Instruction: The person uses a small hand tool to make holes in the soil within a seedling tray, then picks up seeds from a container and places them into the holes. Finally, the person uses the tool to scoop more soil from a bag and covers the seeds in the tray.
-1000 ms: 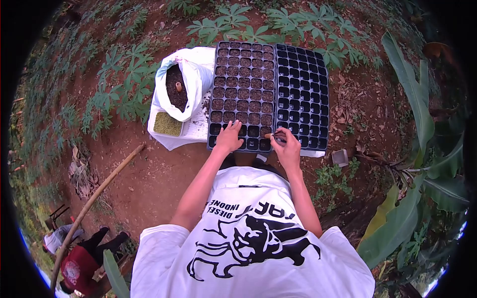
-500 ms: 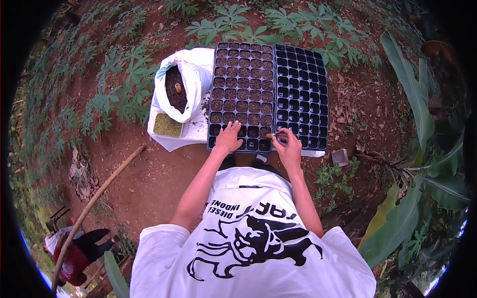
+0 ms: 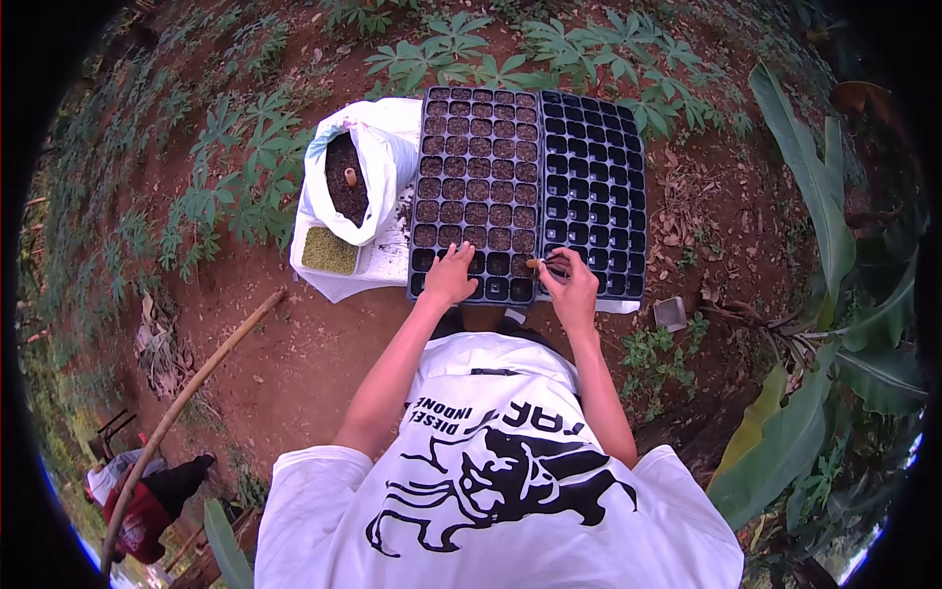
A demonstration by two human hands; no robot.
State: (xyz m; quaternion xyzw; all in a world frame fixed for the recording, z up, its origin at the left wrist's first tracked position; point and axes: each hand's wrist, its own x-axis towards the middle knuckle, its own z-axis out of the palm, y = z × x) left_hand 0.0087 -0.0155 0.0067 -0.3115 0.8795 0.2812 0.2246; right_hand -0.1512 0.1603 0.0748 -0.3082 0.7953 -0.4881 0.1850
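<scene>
My left hand (image 3: pixel 450 276) lies palm down on the near-left cells of a black seedling tray (image 3: pixel 415 196), its fingers spread. Brown soil fills most cells; those in the two nearest rows look darker and lower. At the tray's near-right corner, my right hand (image 3: pixel 573 290) pinches a small wooden-handled tool (image 3: pixel 533 263). The handle's light brown end points left over a cell, and the dark part runs back between my fingers, its shape partly hidden. A second black seedling tray (image 3: pixel 595 187) with unfilled cells stands against the first on the right.
Left of the trays stand a white sack (image 3: pixel 391 162) of soil with a wooden handle (image 3: pixel 350 177) sticking out, and a container of greenish grains (image 3: pixel 331 250). A long stick (image 3: pixel 206 368) slants at left. A person (image 3: pixel 147 501) is at lower left. Banana leaves (image 3: pixel 800 196) hang at right.
The view has shifted very slightly. Both hands stay almost in place, with the tool still over the near-right cells. The person at lower left has moved a little.
</scene>
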